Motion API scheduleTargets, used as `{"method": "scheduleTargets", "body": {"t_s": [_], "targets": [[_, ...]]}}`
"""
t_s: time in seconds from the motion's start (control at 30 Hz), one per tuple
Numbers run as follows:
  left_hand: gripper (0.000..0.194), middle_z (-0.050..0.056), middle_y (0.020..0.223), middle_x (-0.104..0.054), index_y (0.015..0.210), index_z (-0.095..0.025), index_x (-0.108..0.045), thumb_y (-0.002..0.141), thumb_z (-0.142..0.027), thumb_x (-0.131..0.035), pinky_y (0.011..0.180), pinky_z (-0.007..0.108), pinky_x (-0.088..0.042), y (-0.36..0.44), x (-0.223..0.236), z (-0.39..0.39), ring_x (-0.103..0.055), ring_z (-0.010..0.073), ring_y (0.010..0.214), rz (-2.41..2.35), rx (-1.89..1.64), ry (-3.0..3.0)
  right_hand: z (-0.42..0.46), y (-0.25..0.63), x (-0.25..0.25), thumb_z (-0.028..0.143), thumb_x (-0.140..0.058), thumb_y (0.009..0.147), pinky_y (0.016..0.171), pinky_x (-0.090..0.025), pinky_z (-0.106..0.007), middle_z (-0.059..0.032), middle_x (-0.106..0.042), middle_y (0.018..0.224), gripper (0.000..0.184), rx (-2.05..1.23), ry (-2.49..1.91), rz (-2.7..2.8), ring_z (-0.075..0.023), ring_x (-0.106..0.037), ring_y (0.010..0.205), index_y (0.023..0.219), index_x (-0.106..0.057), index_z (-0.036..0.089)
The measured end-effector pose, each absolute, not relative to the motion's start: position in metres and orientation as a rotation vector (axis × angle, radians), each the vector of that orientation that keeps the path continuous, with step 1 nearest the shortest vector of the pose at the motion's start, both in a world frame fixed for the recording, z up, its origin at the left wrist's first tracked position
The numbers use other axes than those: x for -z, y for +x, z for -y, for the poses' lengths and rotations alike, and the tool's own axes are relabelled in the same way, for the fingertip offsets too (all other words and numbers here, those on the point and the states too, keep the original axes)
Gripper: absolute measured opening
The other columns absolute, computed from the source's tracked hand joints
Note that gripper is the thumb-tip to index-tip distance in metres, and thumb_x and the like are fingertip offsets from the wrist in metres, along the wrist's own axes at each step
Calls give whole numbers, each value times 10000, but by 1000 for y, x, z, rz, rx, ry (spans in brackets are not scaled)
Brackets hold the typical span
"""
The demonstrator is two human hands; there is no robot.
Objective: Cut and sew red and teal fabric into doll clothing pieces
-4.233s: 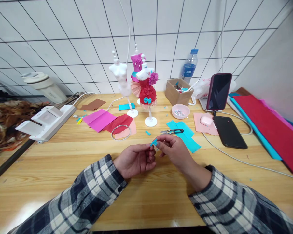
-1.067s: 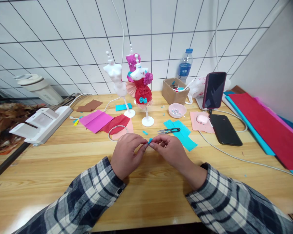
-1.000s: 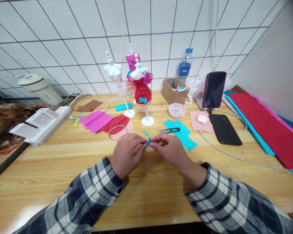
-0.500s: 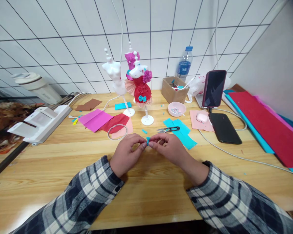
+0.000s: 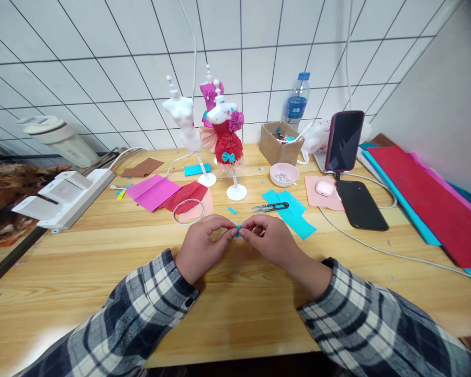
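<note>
My left hand [image 5: 202, 246] and my right hand [image 5: 269, 242] meet over the wooden table [image 5: 102, 272], both pinched on a tiny turquoise paper piece [image 5: 238, 228] between their fingertips. Only a sliver of the paper shows. Just beyond my right hand lie thread snips [image 5: 270, 207] on turquoise paper sheets [image 5: 296, 220]. Further back stands a small mannequin in a red paper dress [image 5: 228, 149] with a turquoise bow.
A bare white mannequin [image 5: 184, 125] and a pink-dressed one [image 5: 210, 97] stand behind. Pink and red paper [image 5: 163, 192], a wire ring [image 5: 188, 212], a bead dish [image 5: 283, 174], a cardboard box [image 5: 280, 144], water bottle [image 5: 297, 102], two phones [image 5: 361, 204], earbud case [image 5: 324, 188], cable and paper stacks [image 5: 427, 204] lie right.
The turquoise piece has been folded smaller since four seconds ago; my hands have closed in together on it, fingertips nearly touching. The view has shifted slightly.
</note>
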State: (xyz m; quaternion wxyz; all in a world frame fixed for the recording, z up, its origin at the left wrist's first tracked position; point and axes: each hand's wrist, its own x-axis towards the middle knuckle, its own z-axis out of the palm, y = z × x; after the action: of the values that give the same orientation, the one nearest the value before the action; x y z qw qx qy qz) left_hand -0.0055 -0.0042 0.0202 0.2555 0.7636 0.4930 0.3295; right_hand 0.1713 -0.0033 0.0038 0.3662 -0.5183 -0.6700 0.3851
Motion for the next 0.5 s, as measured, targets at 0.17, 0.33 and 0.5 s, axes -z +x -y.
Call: {"method": "scheduleTargets", "body": {"t_s": [0.17,0.33,0.5], "targets": [[165,57,807,-709,749,-191,-701,765,-348,-654,732,317,-478,-3,-22,3,-627,203,778,-1340,-867,1824,3,171,-3,256,-634,748,542,-417,-236,4,-658,701,66,-963,-1333,1716,-113,-540,576,752,-673,204],[224,19,699,-691,731,-167,-694,665,-373,-748,597,258,-438,-3,-16,1,-584,151,628,-1315,-886,1356,5,170,-4,269,-629,757,555,-428,-237,-1,-661,726,78,-931,-1308,1704,-113,-543,586,763,-673,206],[272,-10,641,-641,785,-154,-690,683,-402,-740,510,219,-347,-3,-10,1,-495,100,539,-1229,-800,1148,6,168,-4,239,-622,748,541,-419,-223,10,-649,700,55,-948,-1304,1704,-102,-528,567,737,-655,196]]}}
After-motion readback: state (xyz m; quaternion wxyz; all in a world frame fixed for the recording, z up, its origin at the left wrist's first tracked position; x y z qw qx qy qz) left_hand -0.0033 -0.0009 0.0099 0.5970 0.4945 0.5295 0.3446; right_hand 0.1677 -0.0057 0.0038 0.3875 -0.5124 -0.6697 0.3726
